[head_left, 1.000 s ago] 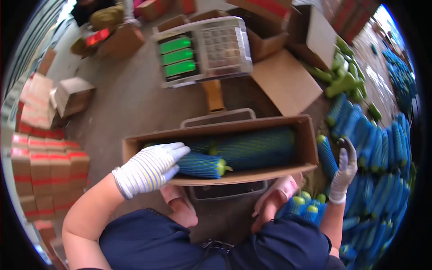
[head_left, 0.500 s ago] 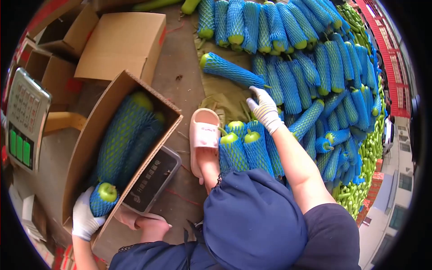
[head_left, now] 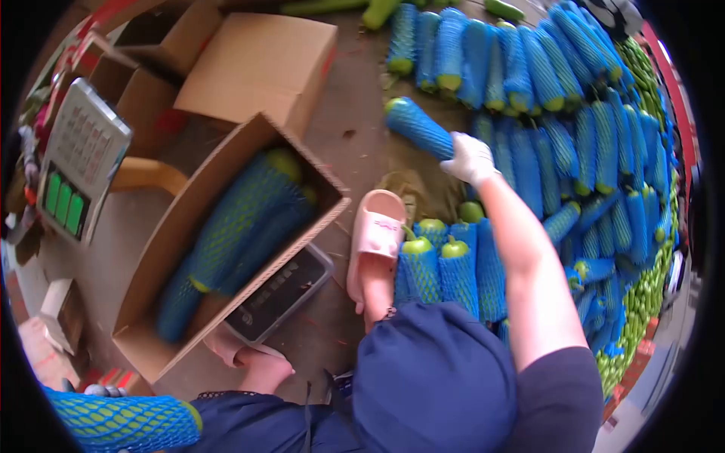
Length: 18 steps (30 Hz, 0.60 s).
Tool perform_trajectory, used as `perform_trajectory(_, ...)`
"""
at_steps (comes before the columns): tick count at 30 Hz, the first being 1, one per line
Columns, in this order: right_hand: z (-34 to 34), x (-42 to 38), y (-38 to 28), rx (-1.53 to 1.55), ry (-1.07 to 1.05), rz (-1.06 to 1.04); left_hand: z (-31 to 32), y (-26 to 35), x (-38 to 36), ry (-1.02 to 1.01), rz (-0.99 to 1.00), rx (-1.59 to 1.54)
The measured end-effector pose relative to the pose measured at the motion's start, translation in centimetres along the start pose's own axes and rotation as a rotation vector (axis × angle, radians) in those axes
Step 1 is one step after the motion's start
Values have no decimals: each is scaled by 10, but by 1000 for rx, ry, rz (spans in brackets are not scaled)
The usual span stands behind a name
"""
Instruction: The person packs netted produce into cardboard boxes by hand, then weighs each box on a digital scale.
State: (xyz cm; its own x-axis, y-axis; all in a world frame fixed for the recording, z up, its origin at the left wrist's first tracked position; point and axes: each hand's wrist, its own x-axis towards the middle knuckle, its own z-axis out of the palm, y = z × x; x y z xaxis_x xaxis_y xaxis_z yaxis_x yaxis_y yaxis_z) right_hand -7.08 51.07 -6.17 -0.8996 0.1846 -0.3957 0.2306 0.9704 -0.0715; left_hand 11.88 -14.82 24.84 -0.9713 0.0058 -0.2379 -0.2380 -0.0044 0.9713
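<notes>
My right hand (head_left: 472, 160), in a white glove, is closed around the near end of a green gourd (head_left: 418, 127) in blue netting, over a brown-green cloth (head_left: 445, 189). I cannot make out my left hand. At the lower left a large netted gourd (head_left: 124, 421) lies close to the camera, with dark grey fingertips (head_left: 102, 390) at its upper edge; whose they are is unclear. Several netted gourds (head_left: 245, 204) lie inside an open cardboard box (head_left: 155, 226). More netted gourds (head_left: 457, 264) stand near my right forearm.
A closed carton (head_left: 257, 64) and a scale display (head_left: 83, 162) are beyond the box. A dark tray (head_left: 279, 294) lies beside it, near a pink slipper (head_left: 380, 230). Rows of netted gourds (head_left: 604, 143) and a pile of bare green vegetables (head_left: 646, 302) fill the right.
My right hand has closed on the loose gourd. My left hand has left the box, where its gourd now lies. The large gourd has appeared at lower left. The view has shifted.
</notes>
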Motion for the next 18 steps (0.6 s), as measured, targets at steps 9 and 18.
perform_trajectory(9, -159, -159, -123, 1088, -329, -221, 12, 6, -22, 265, 262, -379)
perform_trajectory(18, -139, -173, -419, -108, -243, -1385, 60, 28, -21, 454, 144, -411)
